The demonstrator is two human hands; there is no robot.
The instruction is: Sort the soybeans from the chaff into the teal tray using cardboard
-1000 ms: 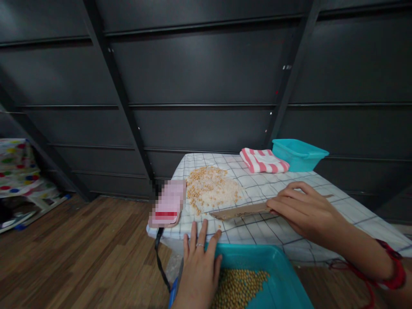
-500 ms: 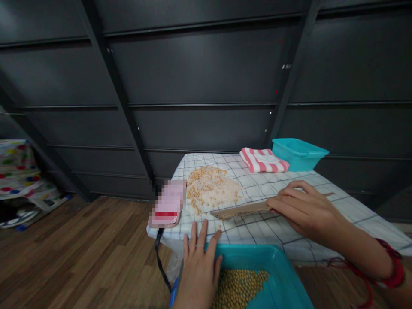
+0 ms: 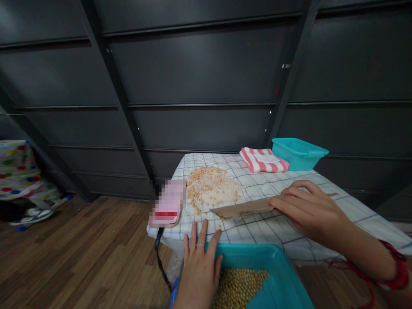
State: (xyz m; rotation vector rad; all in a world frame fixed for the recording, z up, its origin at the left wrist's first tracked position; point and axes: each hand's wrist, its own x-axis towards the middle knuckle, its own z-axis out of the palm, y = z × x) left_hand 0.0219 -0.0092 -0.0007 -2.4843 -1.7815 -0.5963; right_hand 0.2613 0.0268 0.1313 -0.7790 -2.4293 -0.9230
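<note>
The right hand pinches a strip of cardboard between thumb and fingers, its far tip angled over the cloth just short of a spread of mixed rice and yellow beans. The left hand grips nothing: its fingers are spread and extended at the near table edge, palm over the side of a teal tray; whether the fingertips press on the cloth or only hover I cannot tell. A few stray beans lie between the fingertips and the cardboard, while more beans cover part of the tray floor. Round beans roll easily, so a hard push with the strip could send some past the spread fingers, or down any gap between table edge and tray. Thin cardboard held well back from its tip may bend and leave grains behind. The loose red cord at the right wrist could drag through the grains if that arm drops. On the left, a pink device sits at the table corner, and its dangling black strap might snag and pull it off. Farther back rest a folded striped towel and a teal basin.
</note>
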